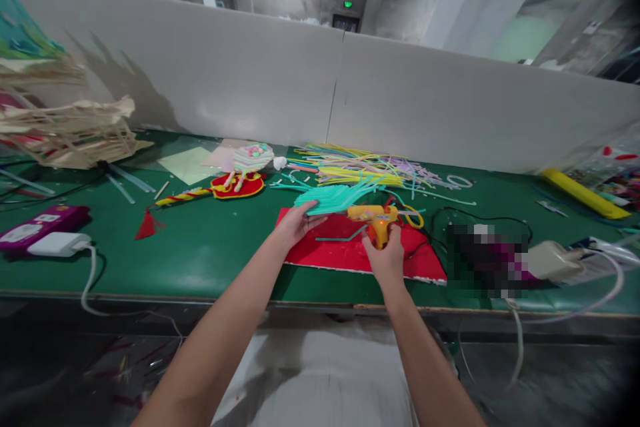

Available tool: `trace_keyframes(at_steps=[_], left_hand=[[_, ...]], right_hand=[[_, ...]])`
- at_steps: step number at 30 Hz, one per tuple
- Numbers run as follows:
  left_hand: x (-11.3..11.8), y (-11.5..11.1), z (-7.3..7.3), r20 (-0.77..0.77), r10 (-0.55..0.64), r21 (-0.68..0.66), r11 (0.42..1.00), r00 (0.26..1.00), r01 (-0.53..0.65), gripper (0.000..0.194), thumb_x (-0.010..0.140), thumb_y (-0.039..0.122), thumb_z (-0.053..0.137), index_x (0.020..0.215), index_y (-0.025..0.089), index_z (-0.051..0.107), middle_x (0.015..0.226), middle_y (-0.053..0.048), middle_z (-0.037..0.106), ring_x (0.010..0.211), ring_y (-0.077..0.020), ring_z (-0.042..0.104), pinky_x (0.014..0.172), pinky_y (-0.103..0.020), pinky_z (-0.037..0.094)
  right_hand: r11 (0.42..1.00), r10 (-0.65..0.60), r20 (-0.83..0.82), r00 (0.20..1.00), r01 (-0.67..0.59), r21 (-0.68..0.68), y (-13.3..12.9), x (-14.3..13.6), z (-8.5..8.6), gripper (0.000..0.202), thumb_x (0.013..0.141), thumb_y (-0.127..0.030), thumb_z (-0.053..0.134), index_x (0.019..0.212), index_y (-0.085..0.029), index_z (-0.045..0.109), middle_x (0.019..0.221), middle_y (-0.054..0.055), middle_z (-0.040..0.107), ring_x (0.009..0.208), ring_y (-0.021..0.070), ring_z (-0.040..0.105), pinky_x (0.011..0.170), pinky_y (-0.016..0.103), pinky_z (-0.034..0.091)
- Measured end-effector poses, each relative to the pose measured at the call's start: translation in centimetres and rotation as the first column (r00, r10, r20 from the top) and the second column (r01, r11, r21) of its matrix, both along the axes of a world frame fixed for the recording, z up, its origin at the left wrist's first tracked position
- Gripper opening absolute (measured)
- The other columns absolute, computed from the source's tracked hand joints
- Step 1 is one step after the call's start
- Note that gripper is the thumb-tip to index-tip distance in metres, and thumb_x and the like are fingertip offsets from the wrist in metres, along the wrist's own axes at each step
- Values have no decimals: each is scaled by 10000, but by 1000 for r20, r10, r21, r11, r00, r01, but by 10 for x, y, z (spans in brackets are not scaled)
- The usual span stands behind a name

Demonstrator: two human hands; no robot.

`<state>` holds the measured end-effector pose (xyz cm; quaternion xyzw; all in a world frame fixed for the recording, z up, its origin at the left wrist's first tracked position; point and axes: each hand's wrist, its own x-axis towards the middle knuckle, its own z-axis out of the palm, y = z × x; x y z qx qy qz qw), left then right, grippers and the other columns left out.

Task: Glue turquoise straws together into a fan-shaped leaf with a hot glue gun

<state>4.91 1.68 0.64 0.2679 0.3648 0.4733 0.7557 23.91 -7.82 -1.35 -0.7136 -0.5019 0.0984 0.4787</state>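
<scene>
Green table [215, 260], red board [320, 252] on top, & your L hand [296, 223] grips the teal bundle [330, 199], R hand's fingers [395, 238] clasped rnd the glue gun [373, 214], nozzle nr bundle!

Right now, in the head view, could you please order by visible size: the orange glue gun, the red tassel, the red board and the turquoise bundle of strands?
1. Red board, partly covered
2. Turquoise bundle of strands
3. Orange glue gun, partly covered
4. Red tassel
</scene>
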Motion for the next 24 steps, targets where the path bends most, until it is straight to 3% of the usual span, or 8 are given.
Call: trace_keyframes(at_steps=[4,7,15,24], left_hand=[[4,-4,5,8,16,-38,999,1000,-16,126,815,149,586,937,137,616,947,-75,713,799,-170,695,825,-302,564],[7,-6,7,19,21,-51,999,1000,-20,79,818,123,568,879,126,617,858,-76,718,732,-176,700,817,-332,567],[8,-6,5,46,15,-52,999,999,-13,79,814,98,558,870,113,612,825,-89,720,720,-187,703,859,-371,549],[8,-6,3,61,-5,-35,999,998,7,93,818,111,564,892,107,620,764,-80,714,706,-183,700,879,-371,537]], right_hand=[[997,21,248,968,-38,63,4,-1,-8,440,770,-489,509,1047,-146,518,845,85,602,725,208,569,639,309,460],[987,48,327,944,-94,127,7,0,-15,411,807,-429,473,1088,-133,515,899,115,598,807,238,573,672,341,470],[964,104,346,933,-179,194,9,2,-22,379,830,-367,483,1140,-149,497,975,124,591,877,246,576,759,379,486],[966,106,329,938,-175,190,12,4,-27,388,810,-318,473,1152,-138,509,1008,147,595,941,268,575,793,406,484]])
